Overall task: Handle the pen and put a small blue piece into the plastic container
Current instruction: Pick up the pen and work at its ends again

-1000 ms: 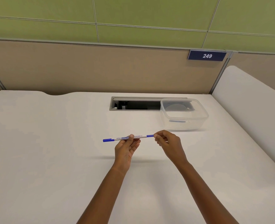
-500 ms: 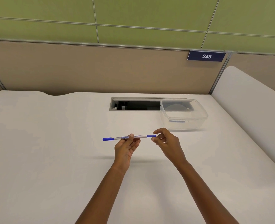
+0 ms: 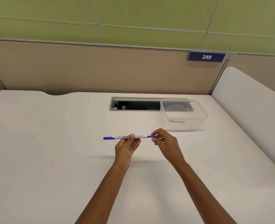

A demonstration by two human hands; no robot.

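Both hands at frame centre: left hand (image 3: 127,147) pinches the pen (image 3: 129,137) mid-barrel, right hand (image 3: 165,142) fingertips curl at its blue end. White counter (image 3: 52,151) — clear plastic container (image 3: 183,115) upper right, over a cable slot (image 3: 135,105).

My thumb covers part of the print on the pen (image 3: 129,137). Its right blue end (image 3: 151,136) sits at my right fingers (image 3: 154,139); whether they pinch it is unclear. The plastic container's (image 3: 183,116) blue piece (image 3: 177,121) is blurred.
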